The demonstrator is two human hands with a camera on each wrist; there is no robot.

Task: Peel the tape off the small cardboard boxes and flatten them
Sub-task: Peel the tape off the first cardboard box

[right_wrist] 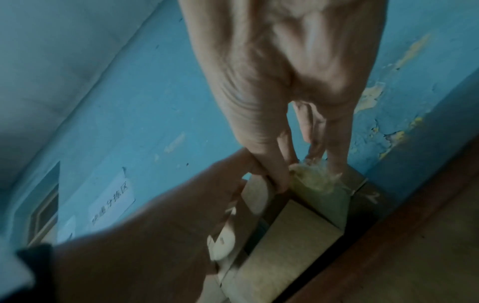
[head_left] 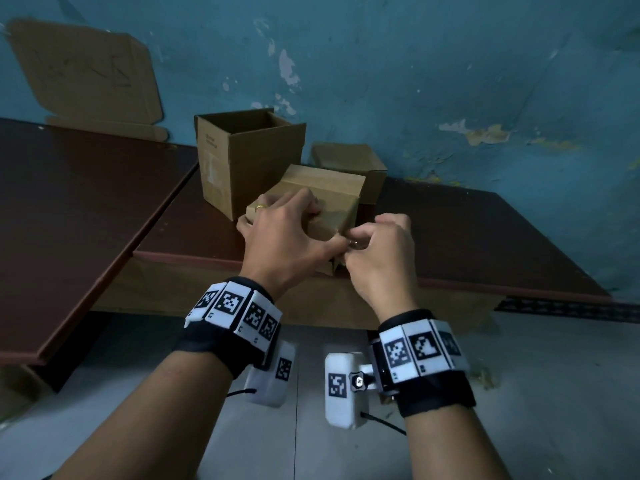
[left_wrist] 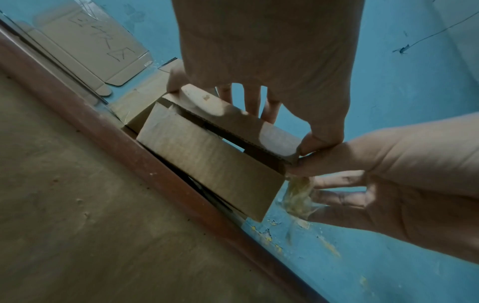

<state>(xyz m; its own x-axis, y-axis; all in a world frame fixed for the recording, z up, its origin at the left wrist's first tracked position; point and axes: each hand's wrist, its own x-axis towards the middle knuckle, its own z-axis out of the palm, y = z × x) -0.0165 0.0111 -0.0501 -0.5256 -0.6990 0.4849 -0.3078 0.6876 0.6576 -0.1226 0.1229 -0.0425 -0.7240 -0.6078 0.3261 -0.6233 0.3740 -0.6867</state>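
Right now, tape point(left_wrist: 298, 194) comes off the box's point(head_left: 325, 202) near right corner.
Left hand point(head_left: 287, 233) clamps the box; right hand point(head_left: 377, 251), just right, pinches crumpled tape.

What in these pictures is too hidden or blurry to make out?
- Head view: the left hand and right hand cover the near end of the small box, so the tape cannot be seen there.
- Left wrist view: the crumpled tape shows, but whether it is fully off is unclear.
- Right wrist view: blur makes the paper sign on the wall unreadable.
- Head view: the scrawl on the flattened cardboard is too faint.
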